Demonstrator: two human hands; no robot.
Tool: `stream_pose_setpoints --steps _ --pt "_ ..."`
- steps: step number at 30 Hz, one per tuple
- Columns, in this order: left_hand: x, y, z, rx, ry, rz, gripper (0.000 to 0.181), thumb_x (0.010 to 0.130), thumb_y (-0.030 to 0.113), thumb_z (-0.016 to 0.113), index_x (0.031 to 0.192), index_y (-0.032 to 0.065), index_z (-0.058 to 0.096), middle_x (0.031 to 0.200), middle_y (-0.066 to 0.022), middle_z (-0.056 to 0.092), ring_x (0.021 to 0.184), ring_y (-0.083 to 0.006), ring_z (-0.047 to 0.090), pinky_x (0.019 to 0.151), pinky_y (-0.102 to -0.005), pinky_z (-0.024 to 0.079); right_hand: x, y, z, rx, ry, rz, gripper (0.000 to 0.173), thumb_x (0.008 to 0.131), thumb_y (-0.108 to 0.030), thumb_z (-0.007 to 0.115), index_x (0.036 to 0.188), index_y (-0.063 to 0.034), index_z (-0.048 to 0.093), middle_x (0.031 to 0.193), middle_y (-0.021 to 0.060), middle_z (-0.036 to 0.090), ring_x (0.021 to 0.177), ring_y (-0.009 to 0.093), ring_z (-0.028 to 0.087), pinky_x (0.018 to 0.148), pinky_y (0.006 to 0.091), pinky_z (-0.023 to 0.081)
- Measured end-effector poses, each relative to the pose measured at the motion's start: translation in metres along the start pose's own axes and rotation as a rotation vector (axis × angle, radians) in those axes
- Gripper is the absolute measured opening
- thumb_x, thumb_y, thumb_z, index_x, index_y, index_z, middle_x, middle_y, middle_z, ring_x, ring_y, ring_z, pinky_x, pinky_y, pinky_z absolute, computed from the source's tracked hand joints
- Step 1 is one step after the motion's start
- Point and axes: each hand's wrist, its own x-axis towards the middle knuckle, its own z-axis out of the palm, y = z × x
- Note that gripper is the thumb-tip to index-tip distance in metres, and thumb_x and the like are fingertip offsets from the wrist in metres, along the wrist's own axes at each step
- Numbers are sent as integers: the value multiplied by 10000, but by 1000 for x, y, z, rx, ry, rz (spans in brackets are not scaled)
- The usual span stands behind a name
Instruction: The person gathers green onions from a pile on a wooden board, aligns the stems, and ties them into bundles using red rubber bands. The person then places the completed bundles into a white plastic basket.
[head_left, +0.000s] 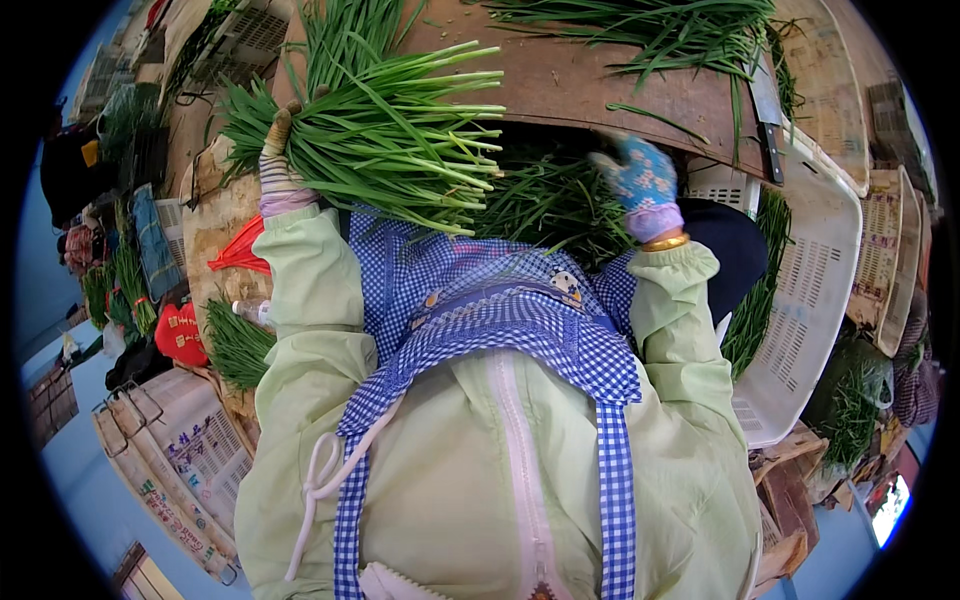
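My left hand (283, 146), in a striped, soiled glove, grips a bunch of green leafy stalks, likely garlic chives (405, 139), by its leafy side; the pale cut ends fan out to the right. My right hand (636, 176), in a blue flowered glove, is slightly blurred with its fingers apart and holds nothing. It is above the dark gap below the wooden board (555, 82), where loose green leaves (555, 199) lie. More chives (675, 34) rest on the board's far right part, and another bunch (345, 45) lies behind the held one.
A knife with a black handle (770, 150) lies at the board's right edge. A white plastic crate (806, 300) with chives stands to the right. At the left are a red bag (244, 247), a clear bottle (253, 310), more chives (236, 345) and stacked crates (199, 442).
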Motion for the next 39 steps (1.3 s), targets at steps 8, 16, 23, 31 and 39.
stream_pose_setpoints --steps 8,16,23,31,39 --pt "-1 -23 16 -37 -8 5 208 785 224 649 919 69 619 1203 -193 504 1083 -359 496 863 -515 466 12 -67 48 1344 -442 8 314 879 -219 521 1113 -12 540 1068 97 584 939 180 554 842 312 435" --pt "-9 -7 10 10 32 93 202 782 242 653 903 88 605 1203 -179 506 1082 -354 495 855 -529 466 5 -15 4 161 -204 -18 428 824 -380 542 1124 -76 568 1092 144 589 993 235 567 857 329 420" --pt "-6 -33 40 -60 -32 59 200 772 225 661 916 90 634 1197 -186 507 1044 -363 520 843 -517 477 11 -69 38 514 -196 -444 429 807 61 460 1209 -83 496 1161 135 526 987 249 553 838 332 466" --pt "-11 -44 47 -94 -64 24 202 770 175 656 930 56 622 1168 -201 526 1038 -362 527 848 -513 470 -11 -68 40 1666 -389 237 303 862 -166 525 1135 -35 521 1073 107 580 973 218 568 823 348 491" --pt "-12 -46 47 -133 -26 63 176 785 187 644 916 70 636 1176 -184 526 1045 -348 524 849 -500 475 -17 -25 27 1867 -411 165 301 843 -181 580 1086 -12 522 1078 87 578 972 197 547 868 313 437"
